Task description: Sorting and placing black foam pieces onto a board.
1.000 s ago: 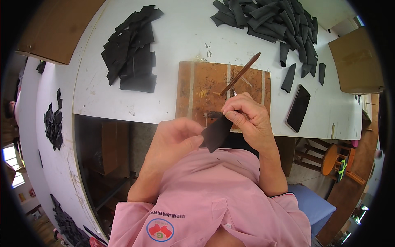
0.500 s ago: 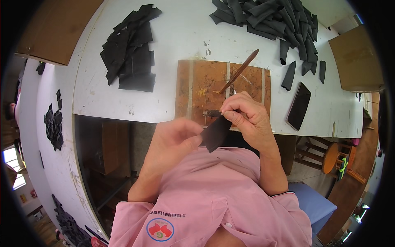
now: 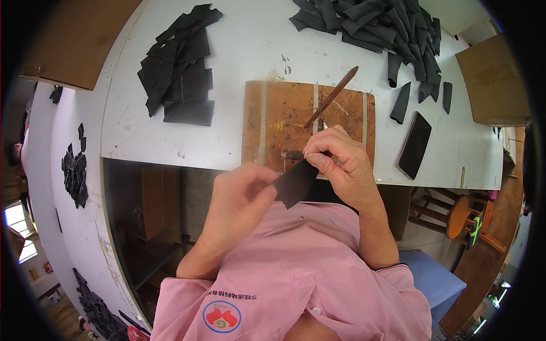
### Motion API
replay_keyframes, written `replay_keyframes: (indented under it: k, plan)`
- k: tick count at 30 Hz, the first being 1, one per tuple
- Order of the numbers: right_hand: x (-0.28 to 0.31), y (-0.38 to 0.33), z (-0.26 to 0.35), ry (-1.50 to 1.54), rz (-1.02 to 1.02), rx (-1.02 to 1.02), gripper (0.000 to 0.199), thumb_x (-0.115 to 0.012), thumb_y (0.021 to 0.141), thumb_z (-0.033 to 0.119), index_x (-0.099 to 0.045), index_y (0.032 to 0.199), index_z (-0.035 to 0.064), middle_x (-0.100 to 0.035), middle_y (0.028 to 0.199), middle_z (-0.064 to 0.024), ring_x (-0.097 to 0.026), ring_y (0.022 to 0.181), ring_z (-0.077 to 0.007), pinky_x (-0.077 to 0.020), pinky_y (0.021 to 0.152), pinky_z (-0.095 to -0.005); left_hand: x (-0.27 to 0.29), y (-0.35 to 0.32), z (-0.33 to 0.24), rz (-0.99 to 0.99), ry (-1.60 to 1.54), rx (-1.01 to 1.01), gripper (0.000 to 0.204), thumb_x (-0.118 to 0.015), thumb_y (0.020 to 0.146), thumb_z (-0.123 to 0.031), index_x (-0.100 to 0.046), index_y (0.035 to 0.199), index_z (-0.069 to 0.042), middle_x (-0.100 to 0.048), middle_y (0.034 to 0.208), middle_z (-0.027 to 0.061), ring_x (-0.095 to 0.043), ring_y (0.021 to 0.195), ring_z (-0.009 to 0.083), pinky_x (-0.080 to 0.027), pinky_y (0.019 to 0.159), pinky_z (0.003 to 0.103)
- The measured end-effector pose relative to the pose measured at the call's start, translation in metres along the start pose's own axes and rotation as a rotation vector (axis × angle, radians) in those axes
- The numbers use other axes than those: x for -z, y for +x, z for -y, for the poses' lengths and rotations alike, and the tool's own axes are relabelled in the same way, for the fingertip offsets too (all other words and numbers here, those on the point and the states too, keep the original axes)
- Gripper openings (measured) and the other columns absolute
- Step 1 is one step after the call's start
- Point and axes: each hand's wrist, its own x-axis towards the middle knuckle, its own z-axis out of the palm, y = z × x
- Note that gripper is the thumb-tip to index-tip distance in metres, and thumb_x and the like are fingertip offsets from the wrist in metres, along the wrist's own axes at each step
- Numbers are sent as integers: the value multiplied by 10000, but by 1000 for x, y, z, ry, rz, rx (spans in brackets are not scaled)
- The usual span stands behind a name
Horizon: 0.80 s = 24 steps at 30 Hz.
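A person in a pink shirt (image 3: 296, 273) holds a small black flat piece (image 3: 296, 182) between both hands at the centre of the frame, just below the near edge of a white worktop (image 3: 239, 51). The left hand (image 3: 242, 199) rises from the lower middle with its forearm slanting up out of the sleeve; its grip is closed on the lower left end of the piece, thumb on top and fingers curled beneath. The right hand (image 3: 341, 165) comes in from the lower right, wrist bent inward, knuckles turned toward the camera. Its fingers are bunched and closed on the upper right end of the same piece, where it also pinches a slim brown-handled tool (image 3: 333, 96); the handle slants up and to the right out of the fist, across a worn wooden board (image 3: 273, 119) that lies on the worktop just above the hands. The tool's working end is hidden by the fingers. The piece itself hangs in the air between the two hands, tilted, low at the left and high at the right, overlapping the board's near edge in the picture.

A fanned stack of black sheets (image 3: 179, 62) sits in the upper left of the worktop. A heap of black curled strips (image 3: 369, 23) fills the upper right. A dark phone (image 3: 414, 145) lies to the right of the board, near two loose strips.
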Motion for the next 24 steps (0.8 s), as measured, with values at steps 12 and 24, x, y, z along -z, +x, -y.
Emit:
replay_keyframes:
  k: [12, 24]
  plan:
    - [-24, -7, 13, -345, -419, 158, 345, -692, 663, 110, -545, 964, 30, -484, 936, -114, -514, 778, -244, -452, 647, -316, -21, 14, 9, -277, -45, -136, 68, -577, 809, -36, -554, 813, 28, -554, 659, 2, -480, 551, 21, -380, 487, 144]
    - [-34, -6, 6, -493, -243, 452, 174, -580, 646, -23, -501, 801, -15, -434, 697, -92, -477, 613, -228, -420, 481, -308, -37, 26, 20, -507, 561, -664, 105, -594, 688, 68, -560, 775, 19, -546, 570, 65, -509, 471, 63, -394, 423, 211]
